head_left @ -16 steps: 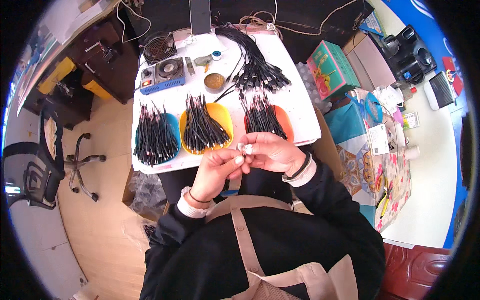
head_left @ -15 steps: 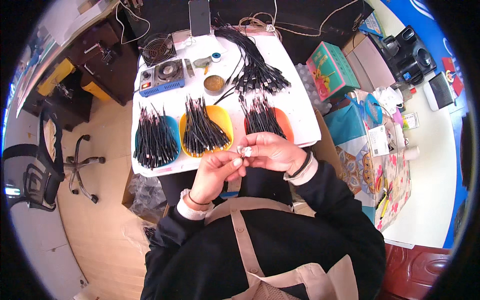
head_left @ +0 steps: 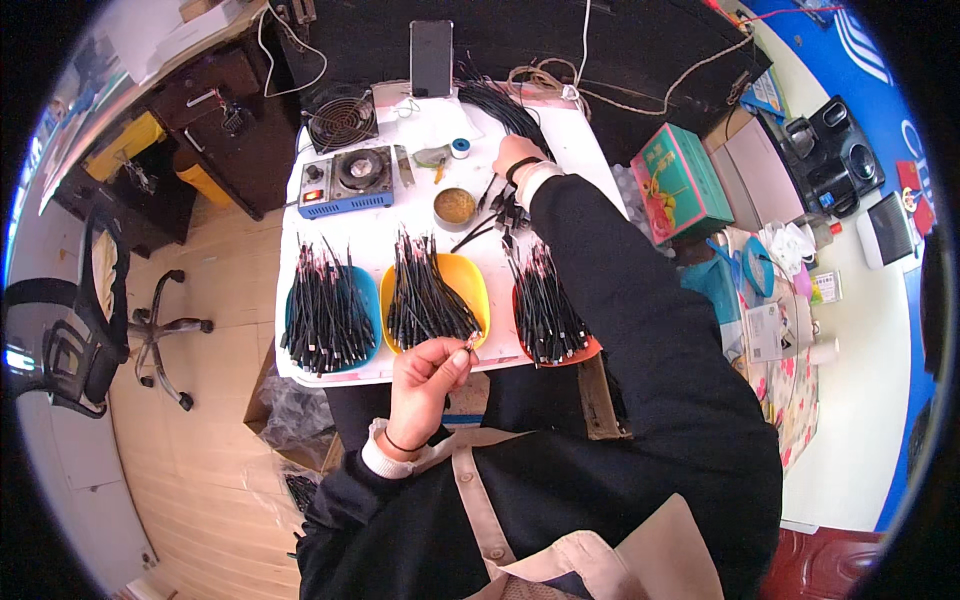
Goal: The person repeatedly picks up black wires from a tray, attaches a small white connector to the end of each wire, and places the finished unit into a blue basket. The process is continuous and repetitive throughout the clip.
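My left hand [head_left: 424, 388] is closed in a pinch in front of the yellow tray [head_left: 478, 285]. A tiny pale and coppery tip shows at its fingertips, too small to name. At the far side of the white table, my right hand [head_left: 517, 157] reaches onto the heap of black cables [head_left: 505, 108]. Its fingers are mostly hidden, and my sleeve covers part of the heap. Short black cables with bared pinkish wire ends fill the yellow tray, the blue tray [head_left: 372, 325] to its left and the red-orange tray [head_left: 580, 354] to its right.
Behind the trays stand a blue heating device [head_left: 347, 183], a black fan [head_left: 342, 122], a round tin [head_left: 455, 207] and a solder spool [head_left: 460, 148]. A phone [head_left: 431, 60] is propped at the table's back. Right of the table is a green-pink box [head_left: 682, 185]; an office chair [head_left: 158, 322] stands left.
My right hand has left my left hand and moved away to the cable heap at the back. My left hand stays pinched near the table's front edge. The view has shifted slightly.
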`<state>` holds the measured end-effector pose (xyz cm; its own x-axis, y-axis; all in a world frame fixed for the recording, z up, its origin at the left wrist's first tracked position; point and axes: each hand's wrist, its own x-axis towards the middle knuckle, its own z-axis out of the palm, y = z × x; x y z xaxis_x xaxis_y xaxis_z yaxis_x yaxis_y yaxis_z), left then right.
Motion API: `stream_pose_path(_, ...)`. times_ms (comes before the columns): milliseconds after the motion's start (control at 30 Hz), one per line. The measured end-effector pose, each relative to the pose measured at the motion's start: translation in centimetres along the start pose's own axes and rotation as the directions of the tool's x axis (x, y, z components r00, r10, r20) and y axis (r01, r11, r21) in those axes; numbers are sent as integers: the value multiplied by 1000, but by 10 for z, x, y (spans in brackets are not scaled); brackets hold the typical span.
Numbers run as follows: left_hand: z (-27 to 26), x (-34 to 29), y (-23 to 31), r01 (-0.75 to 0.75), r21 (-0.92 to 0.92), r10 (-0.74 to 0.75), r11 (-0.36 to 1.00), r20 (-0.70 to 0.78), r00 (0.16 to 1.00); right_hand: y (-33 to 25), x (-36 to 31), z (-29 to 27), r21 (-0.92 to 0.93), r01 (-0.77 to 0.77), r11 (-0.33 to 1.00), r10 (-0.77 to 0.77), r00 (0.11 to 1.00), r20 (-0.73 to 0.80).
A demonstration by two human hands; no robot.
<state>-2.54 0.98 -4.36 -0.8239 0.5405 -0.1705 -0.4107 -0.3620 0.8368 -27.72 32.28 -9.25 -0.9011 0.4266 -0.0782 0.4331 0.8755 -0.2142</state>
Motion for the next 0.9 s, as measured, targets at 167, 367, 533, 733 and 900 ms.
stream_pose_path(167,-5,-5,2,-31,-61,31,998,-5,1000,2,5,-25,160,-116,980,73,965,253)
stream_pose_path(367,-4,-16,14,-70,-162,70,984,-2,998,30,-69,-121,796,-519,312,-194,786,588)
stream_pose_path(533,16,-12,31,-111,-213,139,971,124,982,41,-213,-147,966,79,245,-385,923,22)
stream_pose_path(733,51,10,59,-52,-245,128,968,306,943,8,-395,-68,358,773,523,-747,618,-244)
stream_pose_path(900,56,-24,75,-260,-165,301,951,319,899,9,-430,-8,176,840,513,-815,541,-207)
